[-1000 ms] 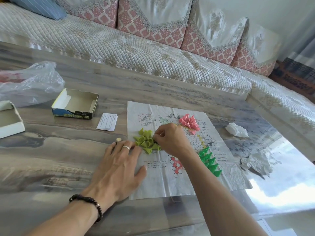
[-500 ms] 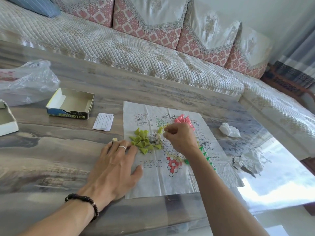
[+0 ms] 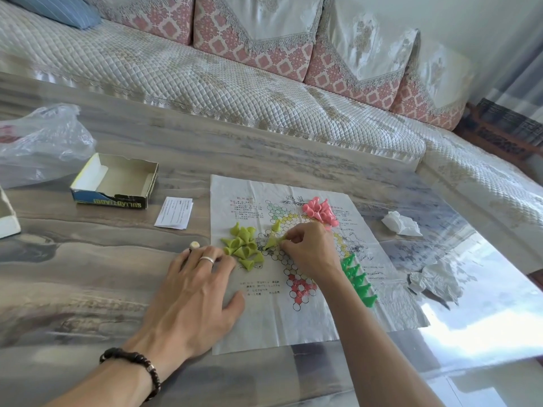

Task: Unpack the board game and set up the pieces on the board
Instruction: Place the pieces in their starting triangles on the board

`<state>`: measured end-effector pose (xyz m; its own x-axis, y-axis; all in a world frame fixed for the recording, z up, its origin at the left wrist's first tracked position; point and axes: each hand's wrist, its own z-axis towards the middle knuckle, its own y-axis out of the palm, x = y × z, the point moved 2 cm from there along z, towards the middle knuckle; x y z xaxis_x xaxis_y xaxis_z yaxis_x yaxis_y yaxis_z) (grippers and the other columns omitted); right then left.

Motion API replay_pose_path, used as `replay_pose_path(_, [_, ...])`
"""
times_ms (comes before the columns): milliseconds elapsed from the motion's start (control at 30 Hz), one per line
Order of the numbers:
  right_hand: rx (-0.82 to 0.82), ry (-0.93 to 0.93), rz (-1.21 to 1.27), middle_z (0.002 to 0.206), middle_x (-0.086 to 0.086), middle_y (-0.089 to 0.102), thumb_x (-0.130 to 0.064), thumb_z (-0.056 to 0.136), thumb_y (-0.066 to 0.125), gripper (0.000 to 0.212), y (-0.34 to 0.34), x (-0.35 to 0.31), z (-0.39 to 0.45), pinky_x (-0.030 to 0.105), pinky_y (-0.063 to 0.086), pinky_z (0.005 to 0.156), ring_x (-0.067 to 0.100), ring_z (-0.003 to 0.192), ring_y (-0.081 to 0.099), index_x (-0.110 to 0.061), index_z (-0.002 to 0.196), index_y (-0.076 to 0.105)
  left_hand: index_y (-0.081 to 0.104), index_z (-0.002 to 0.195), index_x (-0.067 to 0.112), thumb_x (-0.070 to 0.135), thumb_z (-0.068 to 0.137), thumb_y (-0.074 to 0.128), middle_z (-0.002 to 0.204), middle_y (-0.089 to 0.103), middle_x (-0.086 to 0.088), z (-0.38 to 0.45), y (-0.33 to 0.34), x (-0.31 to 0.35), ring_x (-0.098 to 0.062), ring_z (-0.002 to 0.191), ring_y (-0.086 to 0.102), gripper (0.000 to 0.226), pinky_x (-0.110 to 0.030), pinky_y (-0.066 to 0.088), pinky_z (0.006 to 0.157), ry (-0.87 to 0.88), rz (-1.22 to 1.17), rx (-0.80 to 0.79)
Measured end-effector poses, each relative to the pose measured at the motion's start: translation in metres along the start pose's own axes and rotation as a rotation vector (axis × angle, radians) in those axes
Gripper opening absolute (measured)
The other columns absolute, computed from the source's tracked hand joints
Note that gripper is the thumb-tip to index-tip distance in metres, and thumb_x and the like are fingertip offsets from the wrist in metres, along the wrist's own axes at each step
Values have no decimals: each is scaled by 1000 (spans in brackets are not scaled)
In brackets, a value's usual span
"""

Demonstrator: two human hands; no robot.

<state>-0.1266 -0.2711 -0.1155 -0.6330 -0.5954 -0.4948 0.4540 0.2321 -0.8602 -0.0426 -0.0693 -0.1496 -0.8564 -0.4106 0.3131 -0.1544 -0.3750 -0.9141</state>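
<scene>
1. Far left, at about 10 o'clock from your hands, the open box (image 3: 114,183) and the folded leaflet (image 3: 174,212) lie on the table (image 3: 88,274), well apart from the board. They look emptied, so leave them.

2. Your left hand (image 3: 191,292) lies flat, fingers straight and spread, across the paper board's (image 3: 273,324) left edge at 9 o'clock. Keep it pressing there; the sheet looks thin and creased, and I judge it would slide or lift otherwise.

3. The yellow-green pile (image 3: 242,248) sits just beyond your left fingertips, at 9 o'clock from the printed star. Its cones lie tumbled on their sides, tips pointing every way, so none is set yet.

4. Your right hand (image 3: 305,251) pinches one yellow-green cone (image 3: 271,241) between thumb and fingertips, near the star's centre. The cone lies tilted, its long axis running from about 8 o'clock to 2 o'clock, and which end is the tip is hard to tell. Turn it so the wide base faces down before releasing, and seat it on one printed circle.

5. A single cone (image 3: 276,225) stands just beyond at 12 o'clock, tip up. Place yours beside it without brushing it; these pieces look light and easily toppled.

6. The pink pieces (image 3: 320,211) cluster at 1 o'clock, some upright, the rest too bunched to read.

7. The green pieces (image 3: 357,279) stand in a row at 4 o'clock beside your right wrist, tips up. Lift your wrist clear when you withdraw.
</scene>
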Motion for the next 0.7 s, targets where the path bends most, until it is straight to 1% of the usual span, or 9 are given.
replay_pose_path(67, [14,-6,-21,72,-8,64,-15,81,70,9,1,-1,1,9,37,52,2,61,56,-13,87,76,57,105,25,50,80,45,111,53,4,0,0,0,-21,106,49,37,-35,29,101,2,0,-4])
replay_pose_path(167, [4,2,-13,74,-7,65,-17,82,69,9,2,-3,4,17,45,58,8,68,60,-15,87,76,56,105,26,50,80,45,110,52,5,-1,-1,0,-20,106,48,36,-34,30,100,1,-6,-8])
replay_pose_path(333, [-27,-14,-1,70,-11,62,-15,81,70,6,0,-2,8,13,44,55,3,64,57,-14,85,74,55,104,27,50,81,46,108,51,6,-1,-3,0,-19,105,48,34,-35,30,100,1,-18,-19])
replay_pose_path(433, [-48,-9,-18,67,-13,58,-14,81,69,6,-2,0,11,15,43,54,6,62,57,-12,84,73,55,102,26,49,80,48,107,51,7,-2,-4,-1,-19,104,48,32,-35,30,100,-1,-21,-15])
replay_pose_path(500, [-87,-8,-22,73,-11,57,-16,81,69,13,-6,0,13,17,45,57,8,67,57,-10,92,69,56,102,25,49,79,48,106,52,6,-1,-4,-1,-20,103,50,33,-36,30,100,-1,-19,-9])
replay_pose_path(567, [-138,-29,-5,84,-7,56,-21,82,69,28,-13,-3,16,23,50,72,10,79,56,-15,109,62,57,101,25,49,79,47,105,53,5,-1,-4,0,-20,102,51,35,-36,30,100,4,-18,-3])
replay_pose_path(600, [-145,-42,19,87,-7,56,-21,82,67,33,-17,-6,19,25,51,78,9,82,56,-15,114,62,57,101,24,49,79,46,105,53,5,0,-4,0,-20,102,51,35,-37,31,100,5,-19,-1])
replay_pose_path(633, [-132,-54,47,86,-7,57,-21,83,65,33,-20,-9,21,25,51,78,6,79,56,-14,114,63,57,102,24,49,79,46,105,54,4,0,-4,0,-21,103,52,35,-38,32,100,6,-19,-2])
replay_pose_path(700, [-83,-67,61,73,-12,56,-23,85,62,21,-23,-15,30,17,45,64,1,64,52,-14,102,69,57,102,25,49,79,46,106,55,3,0,-2,0,-22,104,52,36,-39,33,99,9,-18,-6])
